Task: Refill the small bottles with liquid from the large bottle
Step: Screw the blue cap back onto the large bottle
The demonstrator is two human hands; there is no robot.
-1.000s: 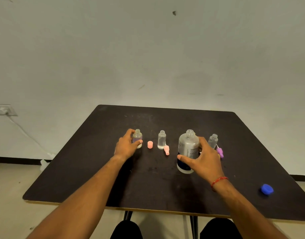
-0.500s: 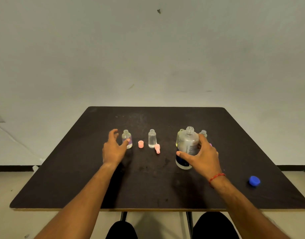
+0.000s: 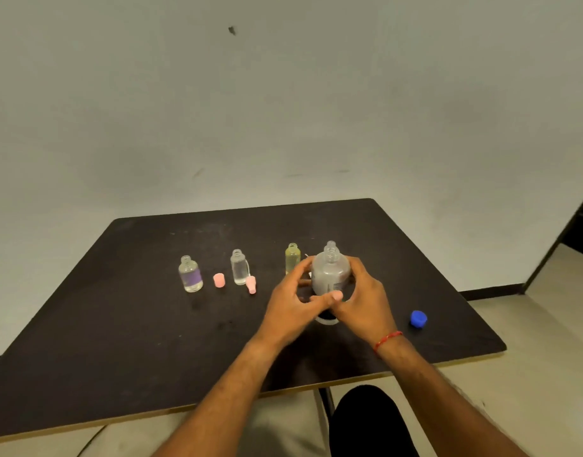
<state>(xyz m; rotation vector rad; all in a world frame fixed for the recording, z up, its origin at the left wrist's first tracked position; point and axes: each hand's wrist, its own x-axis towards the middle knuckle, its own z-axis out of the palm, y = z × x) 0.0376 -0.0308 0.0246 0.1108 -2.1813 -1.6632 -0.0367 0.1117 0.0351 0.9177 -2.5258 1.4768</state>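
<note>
Grip | left hand and right hand wrap large bottle

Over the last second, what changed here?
The left hand let go of the purple-labelled bottle and moved right to the large bottle, which it now grips together with the right hand. The right hand kept its hold; the small bottles, pink caps and blue cap stayed put.

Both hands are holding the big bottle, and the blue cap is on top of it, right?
Almost. The left hand and the right hand do hold the big bottle, but the blue cap is not on it. The bottle's neck is open, and the cap lies on the table to the right of the hands. The head view shows this.
</note>
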